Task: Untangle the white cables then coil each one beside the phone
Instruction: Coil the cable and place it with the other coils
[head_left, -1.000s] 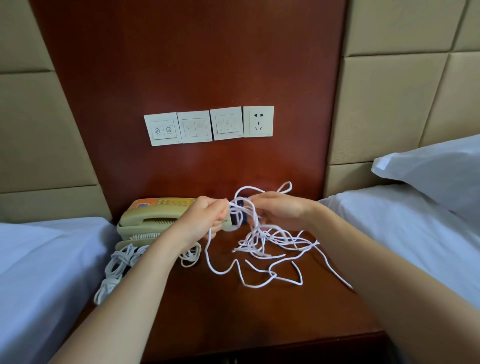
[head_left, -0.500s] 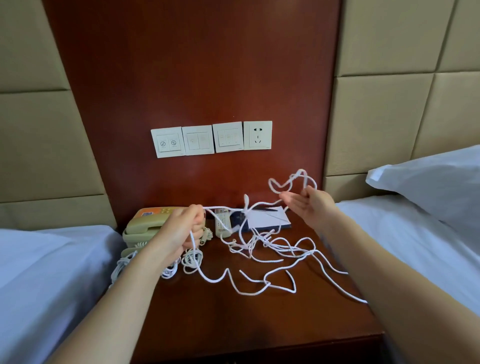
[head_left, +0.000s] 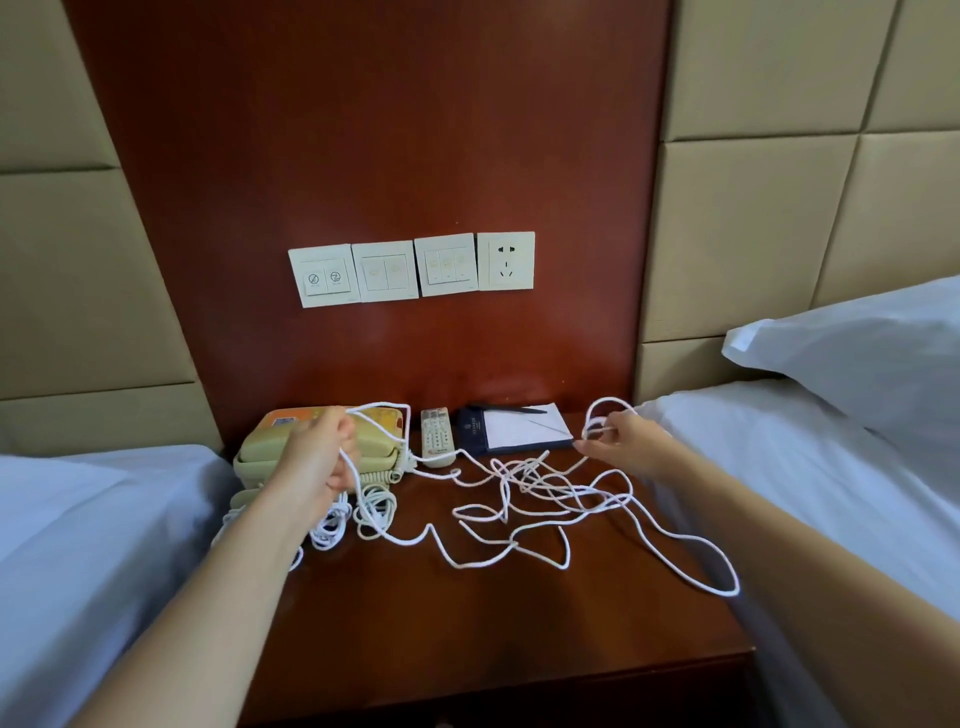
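1. The left hand has its grip closed in a fist round a strand of the white cable, in front of the phone. One loop rises from the fist and arcs over the phone's top; another strand drops to the bench.
2. The right hand has its grip pinched on a few small loops of white cable between thumb and fingertips, above the bench's right rear corner, near the right bed.
3. Between the hands the cable lies slack on the bench in a loose tangle of crossing strands. One long loop reaches the bench's right edge. Whether this is one cable or several cannot be told.
4. Coiled bundles of white cable lie on the bench just in front of the phone, partly hidden by the left forearm.
5. Behind the tangle, a white remote lies beside the phone, and right of it a notepad with a pen across its top.
6. On the wood panel above, three switch plates and a socket sit in a row.
7. The left bed flanks the bench; a pillow lies on the right bed.
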